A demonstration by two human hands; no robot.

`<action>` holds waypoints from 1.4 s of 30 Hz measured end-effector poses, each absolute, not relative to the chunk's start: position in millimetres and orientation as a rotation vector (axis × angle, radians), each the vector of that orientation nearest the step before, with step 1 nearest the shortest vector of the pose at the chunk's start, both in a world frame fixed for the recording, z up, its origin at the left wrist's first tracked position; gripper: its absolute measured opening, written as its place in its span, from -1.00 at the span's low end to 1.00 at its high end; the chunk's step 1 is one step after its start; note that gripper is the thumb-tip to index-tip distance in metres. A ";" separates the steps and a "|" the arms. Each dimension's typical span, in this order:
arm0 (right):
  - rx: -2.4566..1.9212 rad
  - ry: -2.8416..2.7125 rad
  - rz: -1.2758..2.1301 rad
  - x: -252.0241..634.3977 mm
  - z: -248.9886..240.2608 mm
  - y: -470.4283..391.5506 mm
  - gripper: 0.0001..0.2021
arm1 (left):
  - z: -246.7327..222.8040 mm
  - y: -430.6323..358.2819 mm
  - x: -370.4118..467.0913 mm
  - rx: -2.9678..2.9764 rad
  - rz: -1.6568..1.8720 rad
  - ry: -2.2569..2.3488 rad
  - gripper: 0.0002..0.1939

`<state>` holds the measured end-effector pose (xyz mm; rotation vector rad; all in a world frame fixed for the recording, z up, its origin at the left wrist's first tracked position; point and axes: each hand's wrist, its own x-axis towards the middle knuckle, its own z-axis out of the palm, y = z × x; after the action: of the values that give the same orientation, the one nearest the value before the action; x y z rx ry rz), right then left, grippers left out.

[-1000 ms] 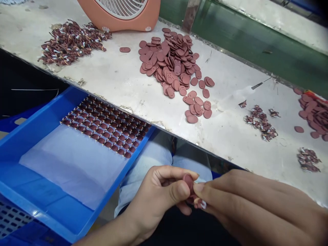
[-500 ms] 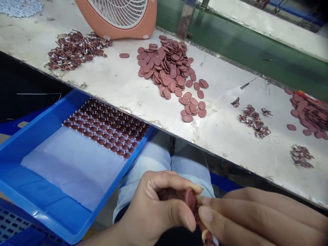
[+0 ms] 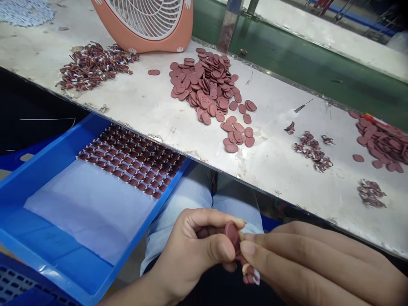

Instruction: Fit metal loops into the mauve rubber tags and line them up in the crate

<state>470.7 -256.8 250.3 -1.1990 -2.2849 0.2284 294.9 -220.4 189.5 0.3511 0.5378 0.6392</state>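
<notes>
My left hand [image 3: 200, 250] pinches a maroon oval disc [image 3: 232, 233] between thumb and forefinger, above my lap. Against it, my right hand [image 3: 296, 259] has its thumb and fingertips closed on a small maroon figure piece [image 3: 250, 272] with tan and white bits, whose lower end hangs below the fingers. The two pieces meet at the fingertips; the exact contact is hidden. On the bench beyond lie a large pile of maroon oval discs [image 3: 204, 83], some showing small holes, and a smaller group of the figure pieces [image 3: 314, 151].
A blue tray [image 3: 19, 221] at the left holds rows of joined pieces on a white sheet [image 3: 86, 204]. On the bench [image 3: 140, 102] stand an orange fan [image 3: 143, 44], a heap of figure pieces [image 3: 95, 66], a thin pointed tool [image 3: 302, 106] and more discs [image 3: 382, 142].
Both hands have shifted slightly left and up together. More of the figure piece's tan and white end shows below the fingers. The disc stays pinched in my left hand.
</notes>
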 end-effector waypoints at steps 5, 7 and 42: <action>-1.251 -2.266 0.491 473.7 254.4 -250.9 -0.79 | 186.5 -219.6 296.4 0.351 0.678 0.597 -0.73; -1.253 -2.287 0.535 473.7 256.7 -246.9 -0.81 | 185.7 -219.5 296.7 0.349 0.691 0.610 -0.74; -1.217 -2.026 0.934 464.9 225.8 -207.1 -0.75 | 158.6 -202.3 282.4 0.049 0.599 0.559 -0.61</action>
<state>464.9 -207.1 225.8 -1.2174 -2.0260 0.9336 282.4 -202.3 158.6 0.0486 0.5585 0.5994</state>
